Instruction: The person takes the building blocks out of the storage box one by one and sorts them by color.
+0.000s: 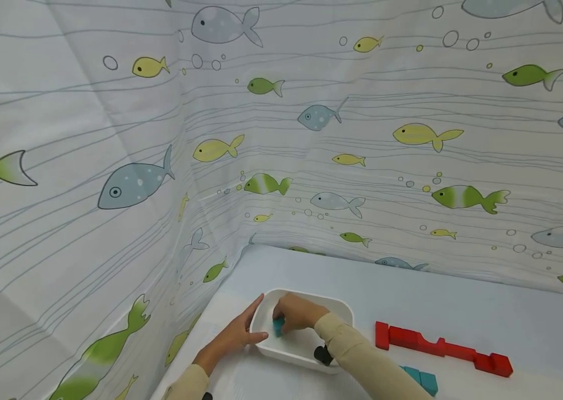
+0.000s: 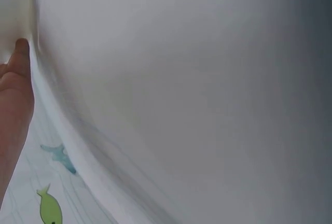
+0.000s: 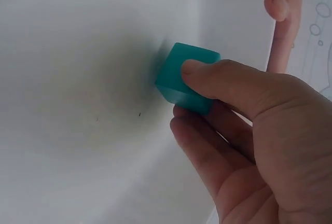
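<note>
A teal block (image 3: 181, 73) is pinched between the thumb and fingers of my right hand (image 1: 297, 312), inside a white plastic tub (image 1: 293, 355). The right wrist view shows the block tilted, its flat faces and edges partly covered by the thumb. At the tub's left end, my left hand (image 1: 236, 333) holds the rim, its thumb over the edge and its other fingers stretched along the outside. Only part of that left hand (image 2: 15, 89) appears at the edge of the left wrist view.
Red blocks (image 1: 426, 344) lie end to end in a row to the right of the tub. Teal blocks (image 1: 421, 379) sit nearer, partly hidden by the right sleeve (image 1: 371, 361). Fish-patterned curtains (image 1: 311, 155) rise behind and left of the white table (image 1: 386, 294).
</note>
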### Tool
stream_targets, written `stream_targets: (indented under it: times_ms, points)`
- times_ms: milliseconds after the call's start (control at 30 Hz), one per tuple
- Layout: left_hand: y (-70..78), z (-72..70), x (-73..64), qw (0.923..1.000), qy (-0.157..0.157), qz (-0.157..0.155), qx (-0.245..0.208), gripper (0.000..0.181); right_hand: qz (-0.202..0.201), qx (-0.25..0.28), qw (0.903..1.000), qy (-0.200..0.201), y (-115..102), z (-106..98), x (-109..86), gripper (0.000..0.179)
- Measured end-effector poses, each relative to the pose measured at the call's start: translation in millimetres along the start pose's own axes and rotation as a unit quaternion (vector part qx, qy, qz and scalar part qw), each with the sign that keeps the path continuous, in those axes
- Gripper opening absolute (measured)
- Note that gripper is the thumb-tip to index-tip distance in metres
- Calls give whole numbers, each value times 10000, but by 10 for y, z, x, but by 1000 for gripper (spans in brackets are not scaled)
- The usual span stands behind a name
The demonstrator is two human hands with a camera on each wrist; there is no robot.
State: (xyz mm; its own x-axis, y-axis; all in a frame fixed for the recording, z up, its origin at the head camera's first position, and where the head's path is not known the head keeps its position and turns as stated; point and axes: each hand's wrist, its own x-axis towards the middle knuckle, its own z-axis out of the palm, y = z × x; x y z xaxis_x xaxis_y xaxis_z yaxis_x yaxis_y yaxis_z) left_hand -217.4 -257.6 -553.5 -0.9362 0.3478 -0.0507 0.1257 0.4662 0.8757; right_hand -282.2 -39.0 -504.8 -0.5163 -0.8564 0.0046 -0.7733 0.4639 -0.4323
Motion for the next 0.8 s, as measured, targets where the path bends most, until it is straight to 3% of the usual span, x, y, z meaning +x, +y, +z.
stream_targets:
  times_ms: [267,433,567,800]
  points:
    - [-4,5,2,9999,44,-17,-131,95,76,228,9994,240,45,-116,-145,29]
    - [6,23,5,9999,91,-36,-40,97,-56,95,9991,413,50,-231,-284,29]
    - [15,37,8,9999,114,-42,-47,98,14,192,9983,542,78,-324,-461,29]
    - [12,24,1,9997,68,72,-214,98,215,807,9937,754,126,-472,-874,28]
